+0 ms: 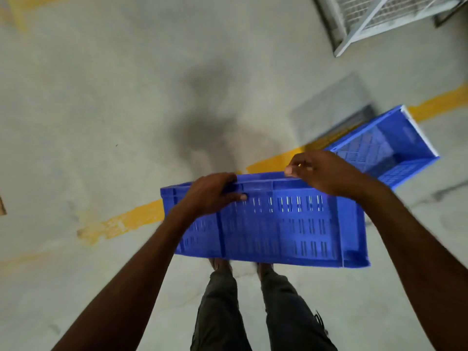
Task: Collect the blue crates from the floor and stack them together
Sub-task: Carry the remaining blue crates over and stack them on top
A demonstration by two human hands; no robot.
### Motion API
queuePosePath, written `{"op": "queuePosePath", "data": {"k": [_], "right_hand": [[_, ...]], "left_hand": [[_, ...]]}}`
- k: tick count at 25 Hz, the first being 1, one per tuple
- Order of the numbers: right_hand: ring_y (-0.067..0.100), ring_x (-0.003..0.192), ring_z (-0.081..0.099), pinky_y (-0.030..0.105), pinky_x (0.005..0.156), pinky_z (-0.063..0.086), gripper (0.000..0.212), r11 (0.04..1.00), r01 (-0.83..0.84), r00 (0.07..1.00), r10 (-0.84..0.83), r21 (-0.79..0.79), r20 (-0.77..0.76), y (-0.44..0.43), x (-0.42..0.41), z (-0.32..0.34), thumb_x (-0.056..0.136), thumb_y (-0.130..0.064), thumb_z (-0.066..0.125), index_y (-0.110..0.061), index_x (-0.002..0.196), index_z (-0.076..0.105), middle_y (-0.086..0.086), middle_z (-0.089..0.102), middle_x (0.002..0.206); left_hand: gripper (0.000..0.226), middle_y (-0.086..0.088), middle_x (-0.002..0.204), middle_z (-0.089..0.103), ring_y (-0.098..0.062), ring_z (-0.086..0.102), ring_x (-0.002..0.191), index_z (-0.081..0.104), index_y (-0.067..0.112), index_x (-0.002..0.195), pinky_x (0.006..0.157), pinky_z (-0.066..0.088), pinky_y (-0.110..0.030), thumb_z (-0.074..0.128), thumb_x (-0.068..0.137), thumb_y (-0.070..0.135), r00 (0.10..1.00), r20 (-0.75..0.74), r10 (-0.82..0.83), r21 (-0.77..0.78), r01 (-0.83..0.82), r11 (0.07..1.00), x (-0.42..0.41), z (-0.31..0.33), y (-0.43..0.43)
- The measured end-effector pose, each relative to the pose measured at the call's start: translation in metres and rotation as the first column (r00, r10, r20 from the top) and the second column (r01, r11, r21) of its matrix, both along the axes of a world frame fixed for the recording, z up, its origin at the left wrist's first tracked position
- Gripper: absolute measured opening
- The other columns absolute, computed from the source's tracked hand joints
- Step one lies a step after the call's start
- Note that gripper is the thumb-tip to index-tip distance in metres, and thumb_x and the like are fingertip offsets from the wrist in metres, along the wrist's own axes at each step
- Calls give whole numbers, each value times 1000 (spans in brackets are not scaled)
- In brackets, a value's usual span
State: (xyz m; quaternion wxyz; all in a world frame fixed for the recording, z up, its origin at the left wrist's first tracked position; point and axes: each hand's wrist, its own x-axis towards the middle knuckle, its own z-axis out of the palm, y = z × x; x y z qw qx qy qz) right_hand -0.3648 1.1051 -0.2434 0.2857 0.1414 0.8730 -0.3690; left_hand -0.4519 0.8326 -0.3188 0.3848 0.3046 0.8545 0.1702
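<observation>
both hands, left hand point(210, 193) and right hand point(321, 173), are clamped on the held crate point(278, 224) rim; second crate point(395, 150) is seen on floor point(101, 110).

Open floor to the left, clutter to the right

From 8 to 12 o'clock the concrete floor point(101, 110) lies bare. At 2 o'clock a second blue crate point(395, 148) sits beside a grey panel point(331, 110); at 1 o'clock a wire-mesh frame point(379, 19) blocks the far corner.

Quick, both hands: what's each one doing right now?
Left hand: closed on the top rim of the blue slotted plastic crate, carried off the floor.
Right hand: closed on the same rim, farther right.
</observation>
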Motion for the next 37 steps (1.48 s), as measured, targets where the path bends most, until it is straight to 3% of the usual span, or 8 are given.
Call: {"op": "queuePosePath", "data": {"k": [3, 6, 13, 18, 22, 26, 31, 37], "right_hand": [[8, 88, 65, 30, 81, 51, 59, 953, -296, 952, 290, 58, 95, -32, 8, 48, 64, -57, 85, -38, 116, 62, -13, 68, 96], [20, 99, 66, 32, 84, 50, 56, 747, -650, 759, 646, 137, 83, -102, 25, 57, 67, -37, 85, -30, 118, 64, -4, 69, 108], [32, 105, 65, 35, 85, 46, 33, 812, -581, 745, 559, 58, -363, -172, 40, 116, 78, -22, 74, -16, 110, 69, 7, 71, 108], [28, 114, 60, 40, 96, 44, 51, 621, -735, 482, 761, 273, -433, -254, 27, 180, 69, -26, 76, -23, 118, 67, 4, 69, 117], [26, 101, 65, 31, 78, 45, 40, 354, -843, 191, 900, 405, -391, -350, 70, 185, 64, -32, 59, -24, 102, 67, 2, 72, 105], [33, 92, 65, 40, 74, 51, 36, 263, -894, 116, 918, 362, -380, -461, 136, 175, 64, -29, 47, -16, 90, 68, 9, 71, 93], [26, 88, 62, 40, 75, 49, 29, 212, -929, 53, 887, 302, -460, -628, 234, 166, 66, -9, 59, -19, 93, 62, 0, 62, 87], [28, 90, 61, 38, 72, 49, 39, -24, -866, -326, 784, 499, -528, -814, 324, 198, 60, -3, 65, -22, 94, 60, 1, 67, 86]], "left_hand": [[39, 7, 89, 65, -16, 61, 84, 62, 24, 96, 69, 45, -34, 77, 79, 55, 973, -40, 229, 152, -221, 964, 59, 68, -23], [25, 3, 94, 66, -24, 66, 90, 67, 25, 100, 70, 49, -36, 78, 79, 36, 940, -215, 263, 166, -230, 959, 119, 120, -37], [45, 3, 86, 70, -26, 66, 85, 64, 25, 96, 82, 46, -41, 76, 72, 62, 642, -721, 259, -122, -486, 866, 210, 247, -195], [47, -2, 61, 64, -27, 64, 62, 39, 28, 70, 69, 45, -34, 63, 79, 67, 490, -765, 417, -53, -694, 718, 288, 317, -246], [39, -5, 52, 62, -27, 62, 48, 55, 18, 56, 45, 34, -24, 84, 57, 44, 438, -786, 436, -4, -709, 705, 325, 330, -237], [33, -5, 45, 60, -25, 60, 41, 59, 14, 47, 47, 18, -22, 87, 39, 29, 413, -829, 378, -58, -734, 676, 389, 332, -316], [21, -7, 63, 69, -29, 68, 65, 66, 15, 66, 52, 28, -25, 82, 55, 25, 397, -797, 455, -135, -851, 508, 494, 342, -470], [32, -7, 111, 70, -32, 65, 108, 64, 21, 109, 80, 49, -36, 70, 81, 35, 338, -695, 634, -257, -941, 219, 597, 341, -626]]}}
